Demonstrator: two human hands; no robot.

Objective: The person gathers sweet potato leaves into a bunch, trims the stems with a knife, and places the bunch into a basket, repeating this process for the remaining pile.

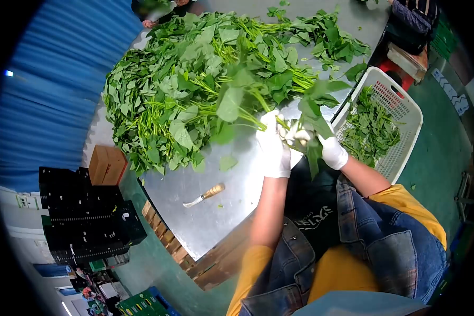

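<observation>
My left hand [274,145], in a white glove, is closed round the stems of a bunch of leafy greens [242,102] over the table's near edge. Close beside it, my gloved right hand [326,147] is closed on leafy stems too, with green leaves [313,152] hanging below and rising above the fingers. Leaves partly hide the right fingers. A big heap of the same greens [163,89] covers the far part of the metal table [195,231]. A small knife [205,195] with a wooden handle and curved blade lies on the metal, left of my hands.
A white perforated basket [413,124] holding loose greens stands at my right. Other people's arms [413,18] show at the top right and top left. Black crates [84,221] and a brown box [108,165] stand at left, near a blue curtain [52,95].
</observation>
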